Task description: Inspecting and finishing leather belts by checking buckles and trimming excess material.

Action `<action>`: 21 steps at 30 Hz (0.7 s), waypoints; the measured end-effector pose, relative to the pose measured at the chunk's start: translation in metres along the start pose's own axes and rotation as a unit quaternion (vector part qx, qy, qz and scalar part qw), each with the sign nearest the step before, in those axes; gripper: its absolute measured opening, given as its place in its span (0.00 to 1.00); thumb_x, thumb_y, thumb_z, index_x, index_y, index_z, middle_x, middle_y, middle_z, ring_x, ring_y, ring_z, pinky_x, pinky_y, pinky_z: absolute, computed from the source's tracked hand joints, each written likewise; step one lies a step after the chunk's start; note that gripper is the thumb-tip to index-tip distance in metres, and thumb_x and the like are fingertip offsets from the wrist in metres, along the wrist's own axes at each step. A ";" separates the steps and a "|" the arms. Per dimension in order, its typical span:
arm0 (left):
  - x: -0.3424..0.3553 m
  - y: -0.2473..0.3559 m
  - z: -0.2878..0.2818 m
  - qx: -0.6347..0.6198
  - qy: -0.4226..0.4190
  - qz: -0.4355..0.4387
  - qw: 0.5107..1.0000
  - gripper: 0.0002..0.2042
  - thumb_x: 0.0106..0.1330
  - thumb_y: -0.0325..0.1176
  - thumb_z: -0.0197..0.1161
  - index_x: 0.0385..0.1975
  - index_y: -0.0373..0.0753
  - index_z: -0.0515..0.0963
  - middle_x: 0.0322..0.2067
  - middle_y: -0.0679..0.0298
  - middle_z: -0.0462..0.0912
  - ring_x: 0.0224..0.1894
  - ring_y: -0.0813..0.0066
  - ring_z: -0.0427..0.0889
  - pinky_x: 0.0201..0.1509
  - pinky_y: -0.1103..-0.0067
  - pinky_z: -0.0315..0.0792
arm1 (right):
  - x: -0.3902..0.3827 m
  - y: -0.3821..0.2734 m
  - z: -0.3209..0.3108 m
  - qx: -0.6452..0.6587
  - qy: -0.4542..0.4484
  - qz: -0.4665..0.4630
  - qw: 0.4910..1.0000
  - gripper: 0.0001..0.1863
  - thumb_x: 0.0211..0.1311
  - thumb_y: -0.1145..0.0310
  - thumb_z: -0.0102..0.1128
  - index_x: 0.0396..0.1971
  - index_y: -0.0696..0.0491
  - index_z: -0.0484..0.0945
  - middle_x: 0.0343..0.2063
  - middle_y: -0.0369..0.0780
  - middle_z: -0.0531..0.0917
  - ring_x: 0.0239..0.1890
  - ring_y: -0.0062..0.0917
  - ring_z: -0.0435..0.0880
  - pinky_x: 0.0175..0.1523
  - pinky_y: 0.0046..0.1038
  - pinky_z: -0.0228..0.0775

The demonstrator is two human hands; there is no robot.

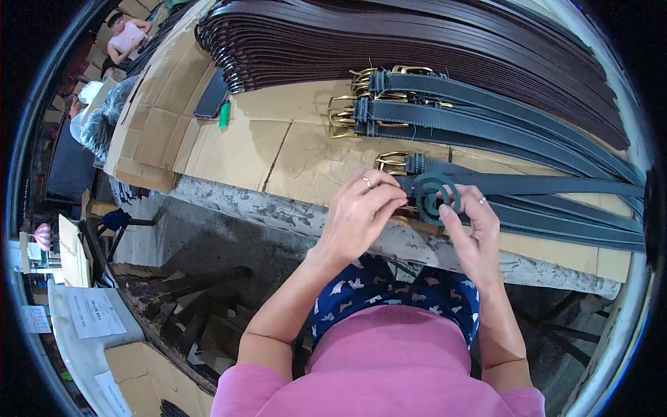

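My right hand [472, 222] holds a dark green spiral coil [438, 179] between thumb and fingers, over dark grey stitched belts [521, 184] with brass buckles [391, 161]. My left hand [358, 215] is just left of the coil, fingers bent and pinched together at its edge; what is between their tips is too small to make out. More grey belts [458, 111] lie above, buckles to the left. A thick pile of dark brown straps [396, 35] runs along the back of the cardboard-covered table [299, 153].
A phone [210, 94] and a green lighter [224, 115] lie at the table's left. A person [126, 38] sits at the upper left. A white sack-like container [76, 313] and an open carton [139, 368] stand at lower left. Dark wooden supports [167, 299] are below.
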State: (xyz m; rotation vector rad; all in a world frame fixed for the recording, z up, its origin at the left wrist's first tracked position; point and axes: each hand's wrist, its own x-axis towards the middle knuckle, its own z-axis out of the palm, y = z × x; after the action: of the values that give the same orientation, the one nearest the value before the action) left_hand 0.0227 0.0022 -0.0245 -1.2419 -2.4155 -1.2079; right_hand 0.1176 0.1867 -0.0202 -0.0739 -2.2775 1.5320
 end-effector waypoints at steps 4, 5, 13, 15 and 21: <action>0.003 0.003 -0.011 -0.114 -0.010 -0.111 0.987 0.05 0.58 0.24 0.65 0.33 0.34 0.80 0.35 0.58 0.83 0.40 0.65 0.82 0.46 0.75 0.74 | 0.000 -0.003 0.000 -0.042 -0.023 -0.017 0.999 0.10 0.55 0.75 0.61 0.22 0.62 0.69 0.38 0.49 0.78 0.42 0.37 0.75 0.48 0.33 0.67; 0.004 0.004 -0.012 -0.147 -0.013 -0.152 0.977 0.04 0.59 0.24 0.65 0.33 0.34 0.80 0.35 0.57 0.84 0.41 0.67 0.83 0.46 0.76 0.74 | 0.000 -0.002 0.000 -0.042 -0.023 -0.017 0.999 0.10 0.55 0.75 0.61 0.22 0.62 0.69 0.38 0.49 0.78 0.42 0.37 0.75 0.48 0.33 0.67; 0.002 0.002 -0.012 -0.139 -0.011 -0.149 0.979 0.04 0.60 0.24 0.65 0.33 0.34 0.80 0.35 0.58 0.84 0.42 0.68 0.83 0.47 0.76 0.74 | 0.003 -0.007 0.000 -0.070 -0.041 -0.019 0.997 0.13 0.55 0.74 0.62 0.20 0.62 0.66 0.37 0.49 0.76 0.41 0.38 0.74 0.47 0.33 0.67; 0.001 0.001 -0.012 -0.130 -0.009 -0.136 0.982 0.04 0.59 0.24 0.65 0.33 0.34 0.80 0.35 0.58 0.84 0.42 0.68 0.83 0.47 0.76 0.74 | 0.003 -0.007 0.001 -0.070 -0.040 -0.023 0.996 0.13 0.55 0.74 0.62 0.20 0.61 0.66 0.37 0.48 0.76 0.41 0.38 0.74 0.47 0.33 0.67; 0.001 0.000 -0.011 -0.126 -0.011 -0.128 0.984 0.04 0.60 0.25 0.65 0.32 0.34 0.79 0.35 0.58 0.84 0.42 0.67 0.83 0.47 0.75 0.74 | 0.003 -0.005 0.002 -0.073 -0.040 -0.029 0.996 0.13 0.55 0.74 0.62 0.20 0.61 0.66 0.37 0.49 0.76 0.41 0.38 0.74 0.47 0.33 0.67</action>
State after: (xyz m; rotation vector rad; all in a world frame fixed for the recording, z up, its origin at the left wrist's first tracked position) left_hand 0.0199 -0.0056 -0.0172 -1.0291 -2.5620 -1.6217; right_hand 0.1153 0.1837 -0.0152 0.0137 -2.4297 1.3601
